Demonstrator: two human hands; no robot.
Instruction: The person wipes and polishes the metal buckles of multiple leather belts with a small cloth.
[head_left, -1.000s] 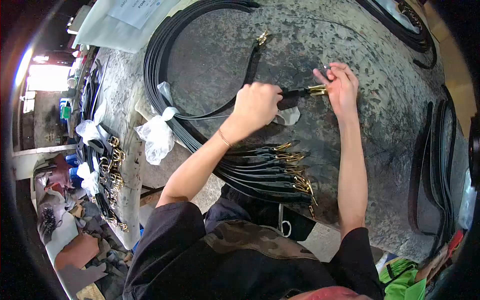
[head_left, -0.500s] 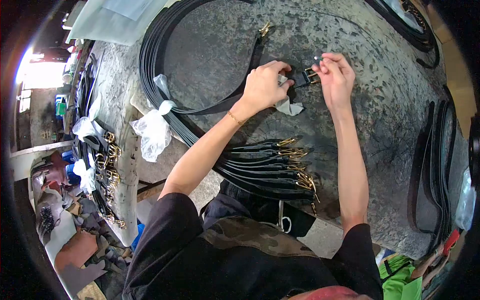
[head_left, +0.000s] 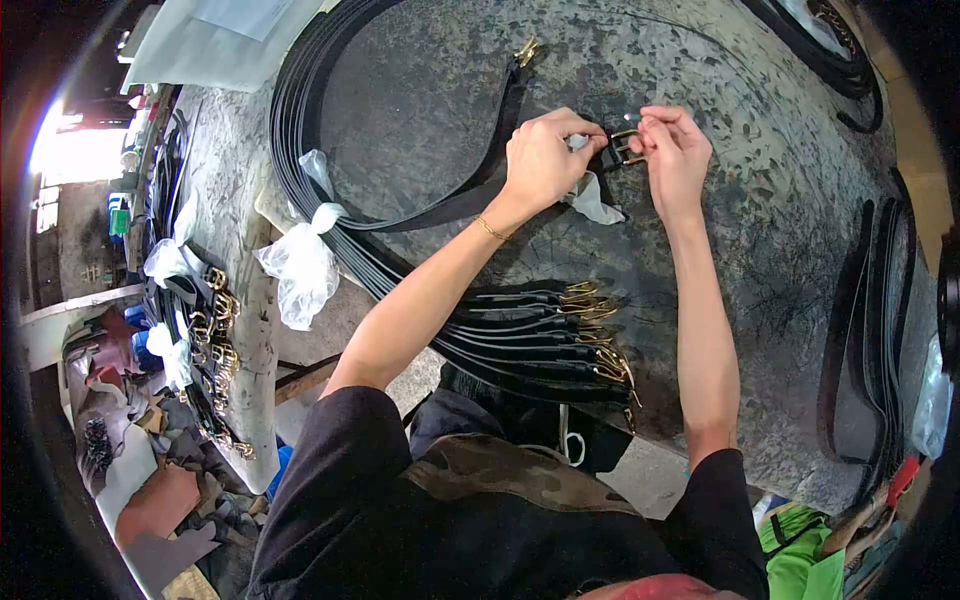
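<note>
Both arms (head_left: 706, 340) forward, left hand (head_left: 541, 160) tight on white rag (head_left: 597, 200), right hand (head_left: 677, 160) at buckle (head_left: 623, 148), grip unclear

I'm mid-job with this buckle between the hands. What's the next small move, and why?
I'd probably steady the buckle with the right hand and press the white cloth against it with the left hand. The right hand is at the buckle's frame, and the left pinches the cloth close beside it. Whether they touch is unclear.
</note>
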